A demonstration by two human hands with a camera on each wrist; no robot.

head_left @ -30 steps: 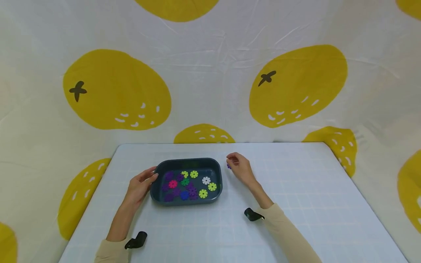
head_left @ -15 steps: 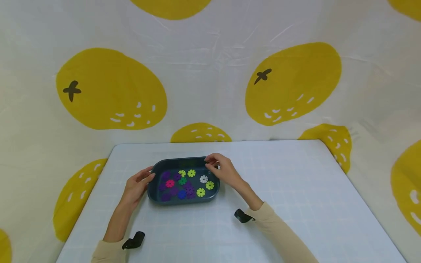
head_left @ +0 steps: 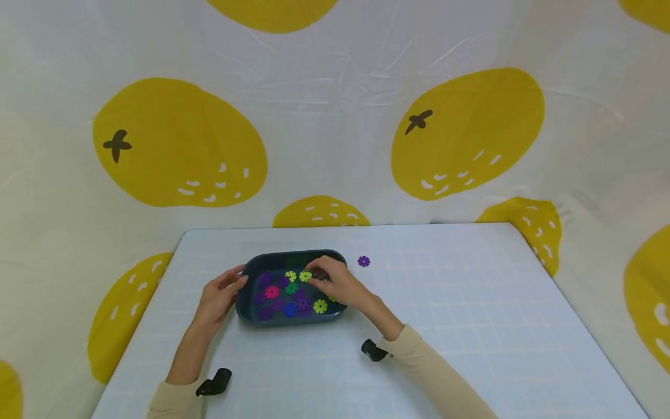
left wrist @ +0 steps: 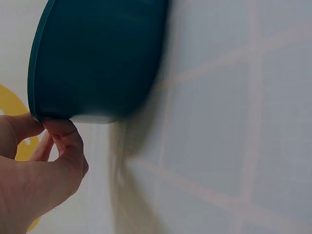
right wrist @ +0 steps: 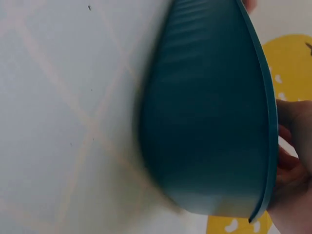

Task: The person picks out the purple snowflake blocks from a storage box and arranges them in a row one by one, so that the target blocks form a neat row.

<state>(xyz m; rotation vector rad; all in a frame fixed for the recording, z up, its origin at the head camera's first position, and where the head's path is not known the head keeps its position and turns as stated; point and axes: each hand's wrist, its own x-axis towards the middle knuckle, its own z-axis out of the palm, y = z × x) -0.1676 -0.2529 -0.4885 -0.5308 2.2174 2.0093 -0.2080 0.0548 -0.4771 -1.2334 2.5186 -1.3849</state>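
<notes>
A dark teal plastic tray [head_left: 291, 323] sits on the table, holding several snowflake-shaped discs. My left hand [head_left: 217, 298] grips its left rim between thumb and fingers; the left wrist view shows the pinch on the rim. My right hand [head_left: 340, 283] reaches over the right side of the tray. Its thumb and index finger are spread around a yellow-green disc [head_left: 306, 276]; whether they touch it is unclear. Nearby in the tray lie a red disc [head_left: 271, 292], a green disc [head_left: 291, 288], a blue disc [head_left: 290, 309] and several purple ones. In the right wrist view, the tray wall hides the fingertips.
One purple disc [head_left: 363, 261] lies on the table to the right of the tray. The white checked table [head_left: 471, 302] spreads out to the right and in front. Behind it hangs a white cloth [head_left: 335, 145] printed with yellow fruit.
My right hand has left the purple disc on the table and moved leftward, over the tray's right rim to the yellow-green disc. My left hand keeps its grip on the rim.
</notes>
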